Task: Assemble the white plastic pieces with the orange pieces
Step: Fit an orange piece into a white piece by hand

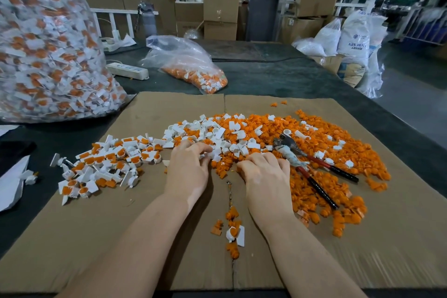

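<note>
Loose white plastic pieces (212, 133) lie mixed into a broad heap of orange pieces (321, 143) on a cardboard sheet (121, 237). To the left sits a pile of joined white-and-orange pieces (108, 164). My left hand (188, 167) reaches palm down into the near edge of the white pieces, fingers curled among them. My right hand (266, 174) lies palm down on the orange heap, fingers bent at the pile's edge. What either hand's fingertips hold is hidden. One joined piece (235, 233) lies between my forearms.
Pliers with red and black handles (312, 172) lie on the orange heap right of my right hand. A large clear bag of joined pieces (48, 43) stands at the left, a smaller bag (191, 68) behind the cardboard, a power strip (128, 70) beside it.
</note>
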